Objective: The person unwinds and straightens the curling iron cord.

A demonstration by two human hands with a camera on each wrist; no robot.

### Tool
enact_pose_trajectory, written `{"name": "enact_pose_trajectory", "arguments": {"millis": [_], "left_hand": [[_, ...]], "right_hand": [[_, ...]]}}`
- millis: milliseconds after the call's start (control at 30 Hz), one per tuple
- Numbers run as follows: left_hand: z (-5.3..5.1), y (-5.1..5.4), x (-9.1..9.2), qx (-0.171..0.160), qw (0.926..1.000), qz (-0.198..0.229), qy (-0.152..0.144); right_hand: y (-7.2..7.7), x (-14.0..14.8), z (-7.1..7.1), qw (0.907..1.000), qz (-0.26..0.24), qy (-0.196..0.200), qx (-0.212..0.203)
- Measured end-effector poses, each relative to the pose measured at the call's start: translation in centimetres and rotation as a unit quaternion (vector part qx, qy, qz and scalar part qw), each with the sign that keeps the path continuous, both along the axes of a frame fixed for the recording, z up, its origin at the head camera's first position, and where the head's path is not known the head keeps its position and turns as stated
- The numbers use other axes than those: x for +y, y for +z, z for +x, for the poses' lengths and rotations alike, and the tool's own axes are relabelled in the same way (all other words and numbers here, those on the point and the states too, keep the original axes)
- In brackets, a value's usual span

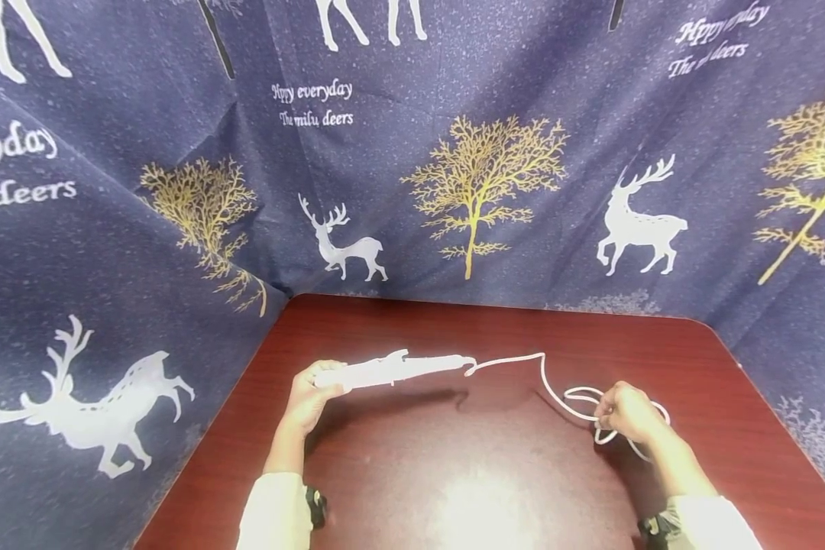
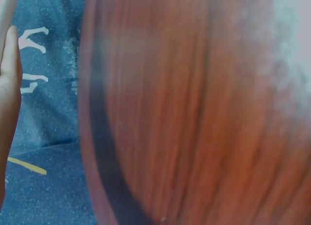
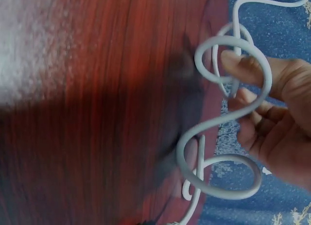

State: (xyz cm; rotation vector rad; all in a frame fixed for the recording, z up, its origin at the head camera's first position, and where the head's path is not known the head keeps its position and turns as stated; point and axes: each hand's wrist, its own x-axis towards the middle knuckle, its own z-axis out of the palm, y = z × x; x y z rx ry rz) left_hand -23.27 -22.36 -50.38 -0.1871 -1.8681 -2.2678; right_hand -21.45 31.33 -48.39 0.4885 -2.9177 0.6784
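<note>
A long white device point(image 1: 399, 369), washed out by glare, is held above the table at its left end by my left hand point(image 1: 307, 396). Its exact kind cannot be made out. From its right end a white cord point(image 1: 509, 360) runs across to my right hand point(image 1: 629, 412). There the thumb and fingers pinch the cord, and loose loops hang around them. The right wrist view shows these cord loops point(image 3: 218, 120) close up, in front of the right hand point(image 3: 286, 142). Only part of the left hand point(image 2: 9, 89) enters the left wrist view, at its left edge.
A reddish-brown wooden table point(image 1: 399, 473) lies under both hands, with a bright glare patch near its front. Dark blue fabric point(image 1: 412, 229) printed with deer, trees and lettering hangs behind it and along its sides.
</note>
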Motion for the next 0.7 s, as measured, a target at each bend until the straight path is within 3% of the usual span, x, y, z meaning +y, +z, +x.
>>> {"name": "enact_pose_trajectory", "arguments": {"millis": [233,433,600,700], "left_hand": [[-0.11,0.01,-0.32,0.035,0.9975,0.058,-0.02],[-0.07,0.41,-0.33,0.05,0.9944,0.082,-0.044],[-0.15,0.5,-0.07,0.039,0.9942,0.088,-0.048],[-0.13,0.39,0.17,0.032,0.9945,0.092,-0.038]], "right_hand": [[0.31,0.52,-0.2,0.9974,0.025,-0.034,-0.059],[0.41,0.73,-0.37,0.9953,0.023,-0.058,-0.074],[0.35,0.57,-0.23,0.9942,-0.034,-0.048,-0.09],[0.32,0.31,-0.06,0.9939,-0.076,-0.037,-0.07]]}}
